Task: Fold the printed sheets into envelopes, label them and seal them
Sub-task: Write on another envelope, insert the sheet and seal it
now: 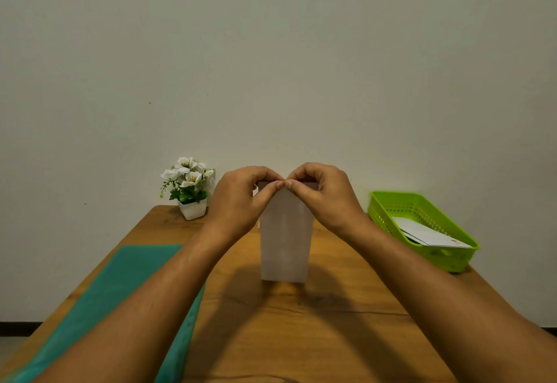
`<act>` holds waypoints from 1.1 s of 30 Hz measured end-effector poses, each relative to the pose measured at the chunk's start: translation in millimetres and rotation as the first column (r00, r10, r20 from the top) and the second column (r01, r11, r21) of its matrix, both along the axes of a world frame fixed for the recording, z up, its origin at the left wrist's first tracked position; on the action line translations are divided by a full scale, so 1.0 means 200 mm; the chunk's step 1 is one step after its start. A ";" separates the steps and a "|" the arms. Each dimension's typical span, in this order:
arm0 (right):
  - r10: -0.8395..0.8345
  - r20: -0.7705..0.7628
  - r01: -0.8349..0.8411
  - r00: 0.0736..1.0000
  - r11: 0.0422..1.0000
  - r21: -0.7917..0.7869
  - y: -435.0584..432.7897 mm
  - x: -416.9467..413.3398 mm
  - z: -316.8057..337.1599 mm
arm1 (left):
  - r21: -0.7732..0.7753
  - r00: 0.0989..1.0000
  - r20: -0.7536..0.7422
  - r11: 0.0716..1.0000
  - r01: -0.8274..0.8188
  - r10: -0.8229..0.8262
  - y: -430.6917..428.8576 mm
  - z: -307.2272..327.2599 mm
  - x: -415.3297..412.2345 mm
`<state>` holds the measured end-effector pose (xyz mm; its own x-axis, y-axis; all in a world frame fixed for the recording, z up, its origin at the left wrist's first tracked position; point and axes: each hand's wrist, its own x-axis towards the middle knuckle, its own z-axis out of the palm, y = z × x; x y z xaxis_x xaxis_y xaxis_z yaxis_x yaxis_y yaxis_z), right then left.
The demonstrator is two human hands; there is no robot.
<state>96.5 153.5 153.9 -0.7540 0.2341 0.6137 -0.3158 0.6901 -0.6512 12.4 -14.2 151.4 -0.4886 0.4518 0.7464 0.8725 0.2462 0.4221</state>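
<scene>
Paper sheet (284, 244), white and folded narrow, is lying on the wooden table (316, 322) straight ahead of the person, its long axis running away from the body toward the wall. Left hand (241, 199) and right hand (325, 196) are both resting at the far end of the sheet, fingers curled narrow and thumbs meeting at the midline, pinching or pressing that far edge; whether a flap is being turned down under them cannot be told. Both hands are lying about equally near the sheet, one on each side of its centre line, so the coming crease probably runs across the long axis. Green mat (120, 292) is lying near the sheet on the left. Green basket (422, 226) is standing well apart on the right, holding a white envelope (431, 235). Flower pot (191, 190) is standing at the far left corner.
</scene>
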 end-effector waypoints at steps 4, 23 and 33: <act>0.015 0.026 -0.013 1.000 0.997 -0.073 0.07 0.00 0.03 | 0.004 1.000 0.023 1.000 -0.006 0.006 -0.03 0.03 -0.02; 0.138 0.184 -0.085 0.973 0.959 -0.271 0.12 0.01 -0.06 | 0.170 0.958 0.286 0.983 -0.067 0.015 -0.10 -0.04 -0.09; 0.019 0.399 0.009 0.917 0.998 -0.069 0.07 -0.14 -0.38 | -0.417 0.888 0.298 0.885 -0.209 0.350 -0.24 -0.47 -0.10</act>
